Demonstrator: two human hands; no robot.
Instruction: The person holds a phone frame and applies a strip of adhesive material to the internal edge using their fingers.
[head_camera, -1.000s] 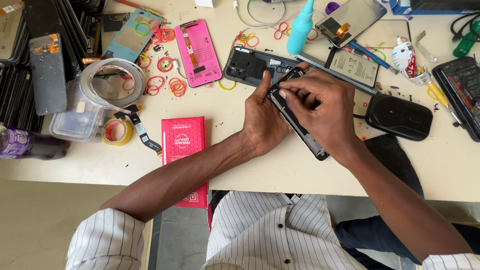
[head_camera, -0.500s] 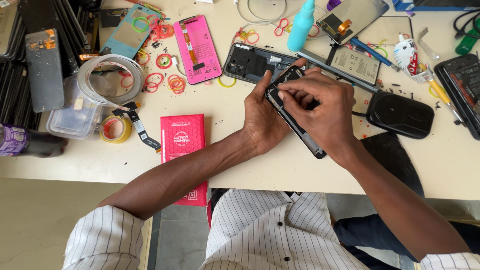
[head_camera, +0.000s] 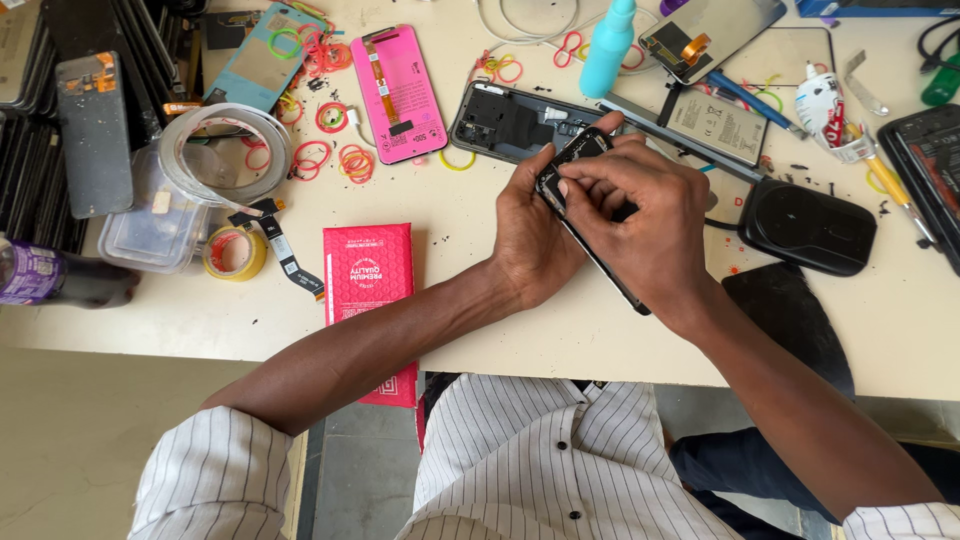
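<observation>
hands meeting over the cream table (head_camera: 480, 330), near its middle. your left hand (head_camera: 530, 235) is gripping the black phone (head_camera: 575, 160) from the left, fingers wrapped around its edge, tilting it up off the surface. your right hand (head_camera: 645, 215) is lying across the phone, fingertips (head_camera: 568, 185) pinched narrow against its open top end; whether they are holding a small part, you cannot tell. just behind the phone, a dark back cover (head_camera: 505, 120) is lying flat. a pink phone panel (head_camera: 400, 90) and loose rubber bands (head_camera: 340, 160) are sitting to its left, a teal bottle (head_camera: 608, 45) above. a black pad (head_camera: 808, 225) is resting right of your right hand. a red packet (head_camera: 368, 275) is lying left of your left forearm.
</observation>
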